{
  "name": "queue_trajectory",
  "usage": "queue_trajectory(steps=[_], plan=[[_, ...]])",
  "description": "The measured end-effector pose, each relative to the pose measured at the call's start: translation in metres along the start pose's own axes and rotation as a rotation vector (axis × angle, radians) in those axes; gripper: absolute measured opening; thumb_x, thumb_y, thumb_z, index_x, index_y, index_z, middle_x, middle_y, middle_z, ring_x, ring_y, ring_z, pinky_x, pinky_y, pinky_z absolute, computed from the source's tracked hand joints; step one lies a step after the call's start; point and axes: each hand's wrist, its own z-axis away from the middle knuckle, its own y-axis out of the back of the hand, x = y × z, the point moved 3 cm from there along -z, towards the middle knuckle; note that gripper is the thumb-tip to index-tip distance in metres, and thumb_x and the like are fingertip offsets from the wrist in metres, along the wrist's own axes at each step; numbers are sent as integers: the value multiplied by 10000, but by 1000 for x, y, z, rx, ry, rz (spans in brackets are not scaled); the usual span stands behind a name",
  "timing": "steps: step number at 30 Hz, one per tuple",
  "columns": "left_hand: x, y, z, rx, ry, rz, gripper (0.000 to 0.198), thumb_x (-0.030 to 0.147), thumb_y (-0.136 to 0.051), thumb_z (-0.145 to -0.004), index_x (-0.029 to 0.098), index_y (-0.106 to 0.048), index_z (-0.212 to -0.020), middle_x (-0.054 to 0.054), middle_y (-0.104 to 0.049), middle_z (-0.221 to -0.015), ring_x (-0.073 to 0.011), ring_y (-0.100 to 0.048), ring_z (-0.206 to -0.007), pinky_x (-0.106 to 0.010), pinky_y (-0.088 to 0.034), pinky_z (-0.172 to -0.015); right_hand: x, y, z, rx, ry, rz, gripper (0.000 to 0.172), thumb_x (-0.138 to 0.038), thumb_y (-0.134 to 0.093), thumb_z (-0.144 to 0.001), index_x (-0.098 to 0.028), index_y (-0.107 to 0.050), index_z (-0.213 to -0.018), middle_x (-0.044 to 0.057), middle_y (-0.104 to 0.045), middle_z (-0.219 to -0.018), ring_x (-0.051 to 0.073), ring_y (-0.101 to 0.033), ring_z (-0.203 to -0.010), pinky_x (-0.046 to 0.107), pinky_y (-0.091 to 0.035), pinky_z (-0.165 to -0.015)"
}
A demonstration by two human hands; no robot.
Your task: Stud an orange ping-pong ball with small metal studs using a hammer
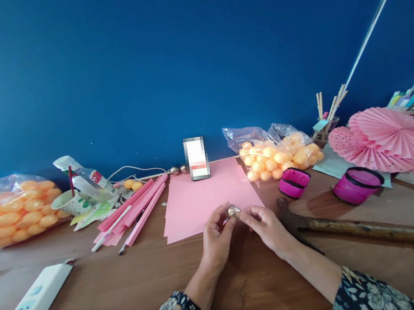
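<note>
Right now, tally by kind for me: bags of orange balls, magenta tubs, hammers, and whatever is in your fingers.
Bags of orange balls: 2
Magenta tubs: 2
Hammer: 1
Shiny ball, pinched between left hand and right hand: 1
Total: 6

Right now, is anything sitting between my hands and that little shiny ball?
Nothing visible. Both the left hand and the right hand pinch the small shiny ball with their fingertips, over the near edge of the pink paper sheet. The hammer lies to their right, not between.
</note>
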Motion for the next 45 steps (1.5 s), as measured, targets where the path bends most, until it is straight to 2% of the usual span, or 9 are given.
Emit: queue_trajectory(steps=[9, 19, 31, 45], plan=[[0, 0, 0, -3, -5, -42, 368, 208, -564, -736, 172, -538, -1101, -81, -591, -1115, -193, -538, -1033, -346, -394, -933, 0, 1, 0, 6, -31, 7, 254, -387, -514, -776, -150, -596, -731, -13, -553, -631, 99, -448, -564, 213, -358, -532], [-2, 2, -1, 22, -59, -56, 344, 185, -570, -718, 176, -567, -1063, -76, -574, -1128, -191, -528, -1045, -341, -387, -941, 1, 0, 0, 5, -57, 22, 334, -465, -503, -761, -148, -603, -723, -2, -555, -624, 113, -456, -552, 222, -368, -518], [-4, 3, -2, 29, -83, -94, 325, 162, -565, -713, 174, -578, -1038, -77, -569, -1128, -192, -523, -1046, -352, -385, -943, 3, 2, -1, 10, -52, -3, 321, -447, -528, -752, -140, -612, -721, -6, -562, -607, 112, -478, -554, 224, -392, -527], [-5, 2, 0, 66, -44, -76, 328, 162, -591, -679, 183, -603, -1007, -58, -603, -1093, -194, -540, -1027, -350, -386, -936, 7, 2, -1, 48, -45, 9, 324, -468, -542, -734, -149, -587, -698, 5, -562, -614, 127, -500, -567, 237, -425, -536]])
